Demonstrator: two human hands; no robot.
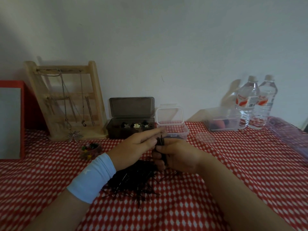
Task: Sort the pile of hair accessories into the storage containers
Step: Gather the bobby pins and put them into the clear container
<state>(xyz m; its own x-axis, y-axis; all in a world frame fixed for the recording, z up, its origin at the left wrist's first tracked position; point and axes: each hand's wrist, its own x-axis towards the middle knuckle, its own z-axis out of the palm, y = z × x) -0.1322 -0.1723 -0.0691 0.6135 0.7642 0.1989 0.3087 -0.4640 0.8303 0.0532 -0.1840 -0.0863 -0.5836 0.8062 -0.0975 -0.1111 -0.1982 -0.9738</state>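
**Gathering hairpins into a bundle**

Across the lower frame, a red-patterned surface (233, 164). At lower centre, a loose pile of black hairpins (133, 180), well short of sorted. Behind it, mid-frame, a dark box (130, 130) and just beside it a clear box (178, 132), both lids up. Right grip (180, 157) curled round a bundle of pins (160, 141). Left grip (138, 145) stretched straight, fingertips at the bundle's top, seemingly holding nothing. Next, probably: square the ends, then carry the bundle to the clear box.

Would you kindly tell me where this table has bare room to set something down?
Bare tablecloth lies right of the right hand, before the clear container, and near left, below the small dish. Crowded: the bobby pin pile and the dark box behind it.
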